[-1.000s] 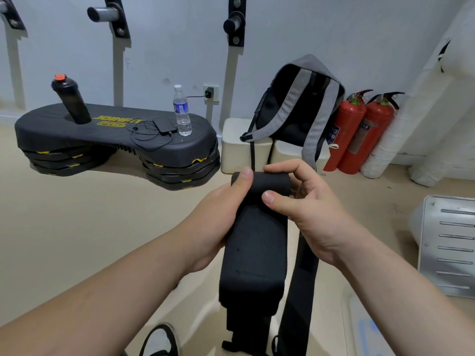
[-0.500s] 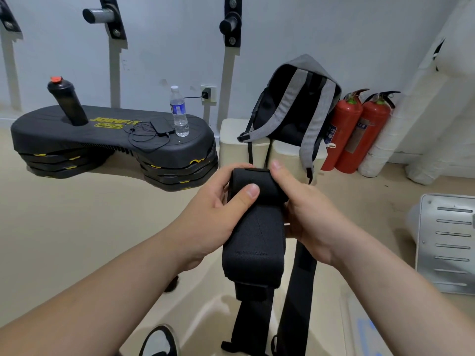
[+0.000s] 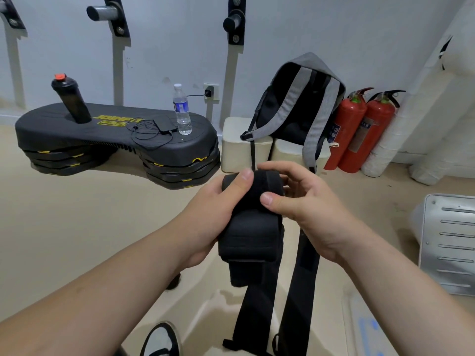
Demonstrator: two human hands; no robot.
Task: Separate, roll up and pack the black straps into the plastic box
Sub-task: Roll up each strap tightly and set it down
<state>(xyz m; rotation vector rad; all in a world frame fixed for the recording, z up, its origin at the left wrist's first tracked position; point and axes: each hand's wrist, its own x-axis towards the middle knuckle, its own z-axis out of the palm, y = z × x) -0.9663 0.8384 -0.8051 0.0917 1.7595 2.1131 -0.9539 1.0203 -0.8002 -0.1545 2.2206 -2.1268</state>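
Gripping: left hand (image 3: pixel 213 211) and right hand (image 3: pixel 311 201) both clamp the rolled top of the black strap (image 3: pixel 250 227), which is held in the air in front of the person, above the floor (image 3: pixel 77 227).
Change: left thumb now sits up on the roll's top edge, where it lay across the front before. Right thumb now presses on the front, with fingers curled over the top. Padded part below the roll hangs shorter.
Hidden: left fingers are behind the roll. Loose tails (image 3: pixel 300 291) drop down, ends cut by the bottom edge. Shoe (image 3: pixel 159 340) is half cut off. Pale thing with blue marks (image 3: pixel 365 327) at lower right, cannot tell what it is.
Writing: "JOINFIT" over "PRO" in yellow on the black step platform (image 3: pixel 51 129). Labels on the water bottle (image 3: pixel 182 111) and fire extinguishers (image 3: pixel 352 129) are too small to read.
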